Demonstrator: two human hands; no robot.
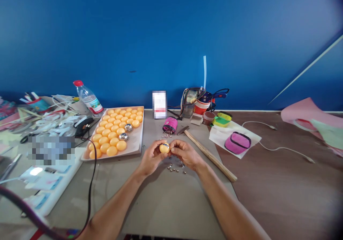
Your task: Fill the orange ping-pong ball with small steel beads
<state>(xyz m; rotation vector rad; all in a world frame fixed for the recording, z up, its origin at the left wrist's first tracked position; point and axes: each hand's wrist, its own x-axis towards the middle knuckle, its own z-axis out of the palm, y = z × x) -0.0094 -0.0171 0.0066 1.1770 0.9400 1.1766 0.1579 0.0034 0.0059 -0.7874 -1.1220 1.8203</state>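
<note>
My left hand (150, 158) is closed round an orange ball (164, 148), holding it just above the table. My right hand (184, 153) is pinched against the ball's right side; whether it holds a small piece I cannot make out. Several small silver studs (175, 168) lie scattered on the table under my hands. A tray (138, 140) to the left holds many orange balls (112, 136) and two silver-covered balls (125, 132). A pink cup (169, 125) lying on its side spills more studs behind my hands.
A hammer with a wooden handle (210, 156) lies to the right. A pink pouch (237, 142) rests on white paper. A water bottle (88, 99), a glue gun with a black cord (89, 183), cups and clutter line the back and left.
</note>
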